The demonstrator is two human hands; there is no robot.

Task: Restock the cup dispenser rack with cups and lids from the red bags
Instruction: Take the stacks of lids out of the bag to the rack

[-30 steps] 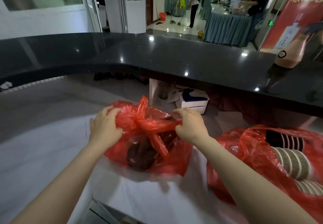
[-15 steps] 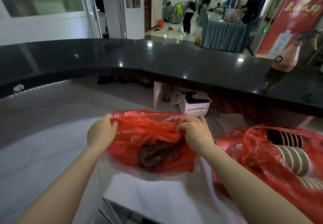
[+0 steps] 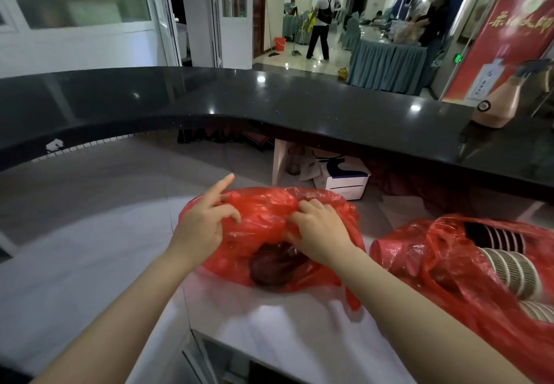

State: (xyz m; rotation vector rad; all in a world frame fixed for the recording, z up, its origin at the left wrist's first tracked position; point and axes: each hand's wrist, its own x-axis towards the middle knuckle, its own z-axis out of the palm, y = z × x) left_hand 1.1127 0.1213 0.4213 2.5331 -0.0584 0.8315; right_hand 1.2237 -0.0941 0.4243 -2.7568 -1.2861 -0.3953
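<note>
A red plastic bag (image 3: 263,222) lies on the white counter (image 3: 287,329) in front of me, with something dark showing through its lower part. My left hand (image 3: 207,222) pinches the bag's left edge with its index finger stretched out. My right hand (image 3: 317,228) grips bunched plastic at the bag's top right. To the right lies a second red bag (image 3: 434,252), open, with stacks of ribbed white paper cups (image 3: 509,267) lying on their sides inside. No dispenser rack is in view.
A curved black bar top (image 3: 269,102) runs across behind the counter, with a pink bottle-shaped object (image 3: 497,105) at its right. A white and blue box (image 3: 344,177) sits below it. People move about in the hall beyond.
The bag's tied handles have come apart and its top is spread flatter. My left index finger has lifted off and points out; my right hand has shifted onto the bag's top.
</note>
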